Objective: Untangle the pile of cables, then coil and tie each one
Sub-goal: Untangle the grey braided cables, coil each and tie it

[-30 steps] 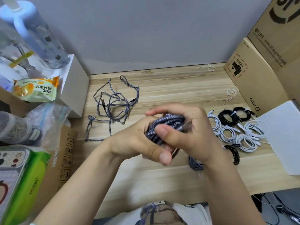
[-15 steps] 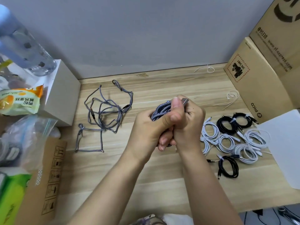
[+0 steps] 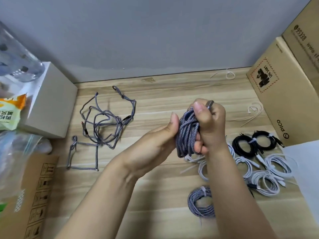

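Observation:
A coiled grey braided cable is held upright above the middle of the wooden table. My right hand grips the coil from the right, thumb pressing its metal plug at the top. My left hand holds the coil from the left, thumb up beside it. A tangled grey braided cable lies loose at the left. A tied grey coil lies in front of my right forearm. Tied white coils and black coils lie at the right.
Cardboard boxes stand along the right edge with a white sheet in front. Loose white ties lie at the back right. A white box, a plastic bottle, snack packet, plastic bag and flat cardboard crowd the left side.
Both hands with the grey coil rose and moved away from me toward the table's middle. The coil turned upright in my grip; the plug end now points up under my right thumb.

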